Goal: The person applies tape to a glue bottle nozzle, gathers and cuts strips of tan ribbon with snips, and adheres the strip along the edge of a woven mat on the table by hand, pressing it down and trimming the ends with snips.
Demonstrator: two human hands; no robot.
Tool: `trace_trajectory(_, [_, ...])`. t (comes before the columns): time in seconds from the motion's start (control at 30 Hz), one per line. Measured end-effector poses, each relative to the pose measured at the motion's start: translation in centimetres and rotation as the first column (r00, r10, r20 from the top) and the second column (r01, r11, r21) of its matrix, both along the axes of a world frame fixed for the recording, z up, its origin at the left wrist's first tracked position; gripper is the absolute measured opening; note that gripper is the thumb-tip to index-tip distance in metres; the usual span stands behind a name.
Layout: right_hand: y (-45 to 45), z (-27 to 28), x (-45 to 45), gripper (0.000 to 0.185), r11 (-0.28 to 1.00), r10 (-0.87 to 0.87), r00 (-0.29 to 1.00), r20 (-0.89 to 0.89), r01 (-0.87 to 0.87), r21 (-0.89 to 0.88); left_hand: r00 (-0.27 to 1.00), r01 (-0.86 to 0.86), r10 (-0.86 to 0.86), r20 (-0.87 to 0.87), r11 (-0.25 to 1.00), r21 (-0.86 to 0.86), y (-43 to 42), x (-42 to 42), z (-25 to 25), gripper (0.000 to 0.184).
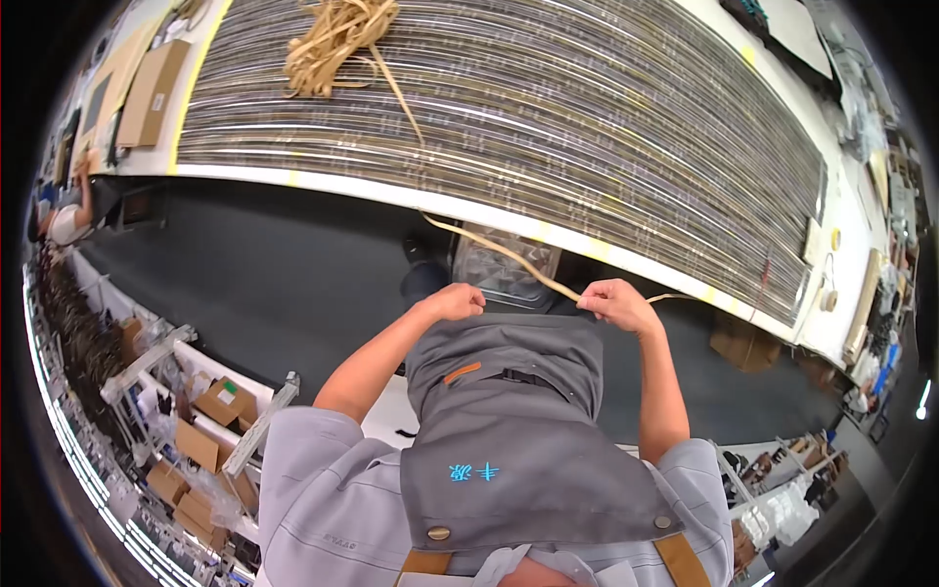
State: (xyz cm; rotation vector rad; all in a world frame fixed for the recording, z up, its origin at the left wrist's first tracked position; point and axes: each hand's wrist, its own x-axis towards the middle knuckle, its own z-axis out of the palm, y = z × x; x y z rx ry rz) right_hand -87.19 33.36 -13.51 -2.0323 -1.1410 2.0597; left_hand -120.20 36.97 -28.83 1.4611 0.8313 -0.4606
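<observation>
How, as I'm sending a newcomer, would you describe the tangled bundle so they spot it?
Find the long, white-edged table ahead. On its striped covering, toward the left, lies the bundle. It's a loose tan tangle with one strand trailing, unlike the straight stripes beneath.

Can't see the fingertips on the left hand [458, 300], curled in out of sight. Can't follow the tan strip [528, 264] behind the right hand [618, 305] either. Cut off up top: the far edge of the table [323, 184] plus part of the strip bundle [337, 44]. Clear bin [504, 269] half hidden under the near edge. Way too small and blurry: the co-worker [68, 224] near the left end.
</observation>
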Motion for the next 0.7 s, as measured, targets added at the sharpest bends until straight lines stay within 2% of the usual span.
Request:
trace_trajectory(0.03, [0.1, -0.1, -0.1, 0.021, 1.0, 0.011, 1.0, -0.012, -0.011, 0.005, 1.0, 0.006, -0.006, 0.017, 1.0, -0.009, -0.6, 0.5, -3.0, 0.03])
trace_trajectory(0.07, [-0.3, -0.3, -0.3, 0.021, 1.0, 0.007, 1.0, 0.001, -0.007, -0.011, 0.999, 0.03, -0.032, 0.012, 0.985, 0.168, -1.7, 1.1, -5.9, 0.033])
trace_trajectory(0.1, [-0.4, -0.8, -0.2, 0.021, 1.0, 0.014, 1.0, 0.002, -0.014, 0.009, 0.999, 0.045, -0.049, 0.003, 0.937, 0.347, -1.4, 2.5, -6.7, 0.037])
trace_trajectory(0.13, [-0.1, -1.6, 0.4, 0.02, 0.999, 0.021, 1.0, 0.002, -0.021, 0.036, 0.999, 0.04, -0.049, 0.016, 0.937, 0.348, -0.5, 4.3, -7.9, 0.037])
trace_trajectory(0.17, [-0.4, -2.5, 1.0, 0.02, 0.999, 0.003, 1.0, -0.014, -0.004, -0.046, 0.998, 0.055, -0.031, -0.058, 0.886, 0.461, 0.0, 5.8, -9.1, 0.043])
trace_trajectory(0.2, [-0.7, -3.0, 1.3, 0.02, 0.998, -0.009, 1.0, -0.016, 0.008, -0.069, 0.991, 0.084, -0.011, -0.135, 0.827, 0.556, 0.2, 7.1, -10.0, 0.049])
trace_trajectory(0.27, [-0.7, -3.1, 1.7, 0.021, 0.998, -0.031, 0.997, -0.071, 0.027, -0.056, 0.982, -0.085, 0.185, -0.026, 0.569, 0.818, -0.4, 9.4, -17.6, 0.047])
trace_trajectory(0.33, [-1.0, -3.9, 2.1, 0.019, 0.995, -0.062, 0.993, -0.098, 0.053, -0.087, 0.996, -0.035, 0.081, -0.022, 0.637, 0.77, 1.1, 10.0, -20.8, 0.045])
trace_trajectory(0.47, [-2.3, -6.5, 2.8, 0.018, 0.995, -0.057, 0.981, -0.184, 0.041, -0.092, 0.994, -0.065, 0.107, -0.008, 0.655, 0.753, 2.5, 10.2, -23.6, 0.046])
trace_trajectory(0.7, [-2.7, -9.1, 3.1, 0.021, 0.995, -0.051, 0.976, -0.212, 0.03, -0.098, 0.983, -0.177, 0.152, 0.102, 0.645, 0.743, 1.3, 9.3, -25.9, 0.048])
